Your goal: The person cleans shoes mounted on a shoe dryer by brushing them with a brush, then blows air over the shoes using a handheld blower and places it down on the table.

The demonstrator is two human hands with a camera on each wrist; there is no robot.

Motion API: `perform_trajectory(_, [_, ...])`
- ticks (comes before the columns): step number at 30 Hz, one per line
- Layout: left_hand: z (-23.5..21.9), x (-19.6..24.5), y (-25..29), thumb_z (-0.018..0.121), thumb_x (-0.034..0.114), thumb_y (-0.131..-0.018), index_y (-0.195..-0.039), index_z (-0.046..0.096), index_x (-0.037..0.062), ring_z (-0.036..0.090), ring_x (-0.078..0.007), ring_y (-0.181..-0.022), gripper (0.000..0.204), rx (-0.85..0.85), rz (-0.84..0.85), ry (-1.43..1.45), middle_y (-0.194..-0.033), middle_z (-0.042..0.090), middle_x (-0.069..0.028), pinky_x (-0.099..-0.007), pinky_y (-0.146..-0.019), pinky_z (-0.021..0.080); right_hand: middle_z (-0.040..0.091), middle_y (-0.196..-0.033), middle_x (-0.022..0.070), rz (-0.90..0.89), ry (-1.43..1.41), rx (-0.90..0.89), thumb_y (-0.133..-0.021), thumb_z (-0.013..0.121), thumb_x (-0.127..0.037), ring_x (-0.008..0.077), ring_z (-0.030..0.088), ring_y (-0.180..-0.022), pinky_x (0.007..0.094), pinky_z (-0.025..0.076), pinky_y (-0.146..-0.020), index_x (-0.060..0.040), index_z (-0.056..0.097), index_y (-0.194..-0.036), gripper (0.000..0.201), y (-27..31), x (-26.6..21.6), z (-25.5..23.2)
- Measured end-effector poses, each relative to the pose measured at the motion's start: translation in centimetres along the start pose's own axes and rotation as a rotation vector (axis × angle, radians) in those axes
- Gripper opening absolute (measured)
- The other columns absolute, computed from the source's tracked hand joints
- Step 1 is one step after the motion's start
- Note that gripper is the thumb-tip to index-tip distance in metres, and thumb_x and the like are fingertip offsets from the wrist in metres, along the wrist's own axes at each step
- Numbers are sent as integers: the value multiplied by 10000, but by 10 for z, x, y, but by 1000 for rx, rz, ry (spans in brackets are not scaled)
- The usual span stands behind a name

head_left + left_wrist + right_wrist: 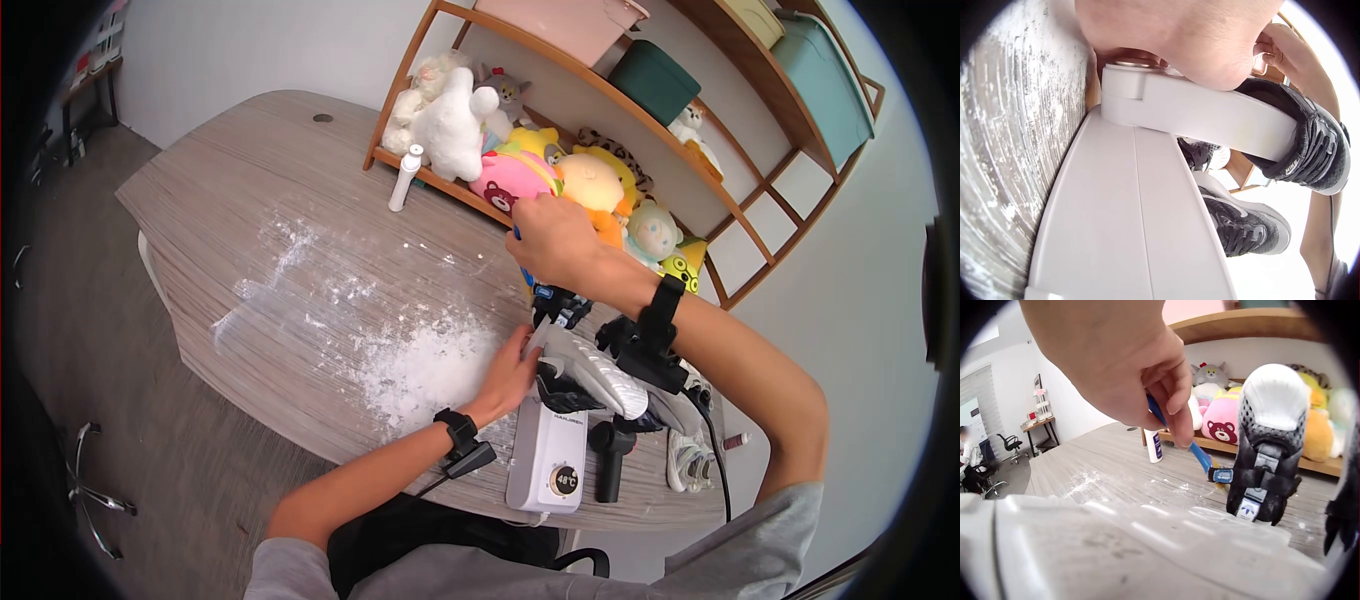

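A white shoe dryer with a 48°C display stands near the table's front edge. My left hand grips its raised white arm; some of the fingers are hidden behind it. A black Nike shoe is fitted on that arm's end. Higher up, my right hand pinches a blue-handled brush. The brush's yellowish end is partly hidden behind a black strapped shoe with a white toe. A pale ridged sole lies under my right wrist, and another black sneaker is beside the dryer.
White powder is spread over the wooden table. A white bottle stands before a shelf of plush toys. Right of the dryer are a black handheld device, pale sneakers and a small bottle.
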State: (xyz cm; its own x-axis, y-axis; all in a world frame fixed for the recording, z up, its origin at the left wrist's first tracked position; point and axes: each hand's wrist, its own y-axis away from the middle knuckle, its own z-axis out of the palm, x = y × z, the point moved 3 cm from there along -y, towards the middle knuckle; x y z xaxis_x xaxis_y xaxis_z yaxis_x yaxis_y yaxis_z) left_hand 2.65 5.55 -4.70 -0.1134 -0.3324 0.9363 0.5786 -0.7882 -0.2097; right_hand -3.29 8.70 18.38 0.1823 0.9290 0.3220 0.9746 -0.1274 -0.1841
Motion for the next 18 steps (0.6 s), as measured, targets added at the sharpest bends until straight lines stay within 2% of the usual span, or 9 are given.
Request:
perform_trajectory(2, [0,4,3,502,148,-1001,-1307,481,4,647,-299,-758,339,-9,-50,50,-996,676,-215,-406,-682,482,665,-750,265,-2,33,2,-851,620,-174,436,672,-738,492,554,-746,62,691,-778,257,2,-4,-8])
perform_trajectory(4, [1,-2,1,494,127,-1014,-1309,478,10,575,-190,-650,318,-5,7,56,-923,664,-147,-351,-587,445,685,-809,260,26,84,-5,-828,616,-123,417,690,-785,475,561,-746,40,705,-804,188,7,-10,-33])
perform_trajectory(7, [2,-9,-1,491,113,-1019,-1312,473,13,516,-132,-605,311,-28,6,136,-888,646,-99,-319,-537,405,708,-867,248,57,150,-2,-807,609,-72,385,713,-834,457,568,-736,10,724,-824,142,21,-10,-73])
perform_trajectory(12, [1,-12,-3,464,102,-1034,-1310,476,19,518,-119,-629,289,-43,-12,144,-929,658,-80,-302,-525,400,683,-808,252,128,103,244,-857,614,-165,449,663,-780,508,536,-755,44,677,-798,226,69,23,-127])
perform_trajectory(13, [0,-13,-4,459,104,-1038,-1307,480,22,517,-114,-638,282,-53,-12,184,-947,661,-72,-300,-515,396,677,-755,234,233,43,170,-873,614,-185,457,651,-753,516,524,-749,38,674,-807,240,81,30,-137])
perform_trajectory(14, [0,-14,-4,445,97,-1046,-1315,481,11,573,-117,-764,284,-55,-57,206,-1025,670,-81,-289,-618,463,676,-725,213,247,58,249,-894,631,-184,407,662,-707,484,525,-700,39,676,-836,234,95,36,-144])
perform_trajectory(15, [0,-14,-4,445,97,-1046,-1315,481,11,573,-117,-764,284,-68,-63,198,-1025,670,-81,-289,-618,463,674,-694,192,260,73,327,-915,648,-183,358,673,-661,453,527,-651,39,677,-866,229,112,42,-149])
perform_trajectory(16, [0,-13,-4,441,88,-1046,-1325,476,1,591,-126,-853,294,-65,-27,208,-1069,667,-91,-287,-709,479,674,-694,192,276,70,330,-915,648,-183,358,673,-661,453,527,-651,39,677,-866,229,129,44,-151])
perform_trajectory(18, [-1,-3,-1,421,63,-1049,-1356,464,-20,595,-153,-1100,321,-91,-57,278,-1203,644,-112,-282,-962,457,662,-663,118,388,-350,604,-950,682,-174,192,672,-613,336,499,-552,23,684,-948,197,172,47,-156])
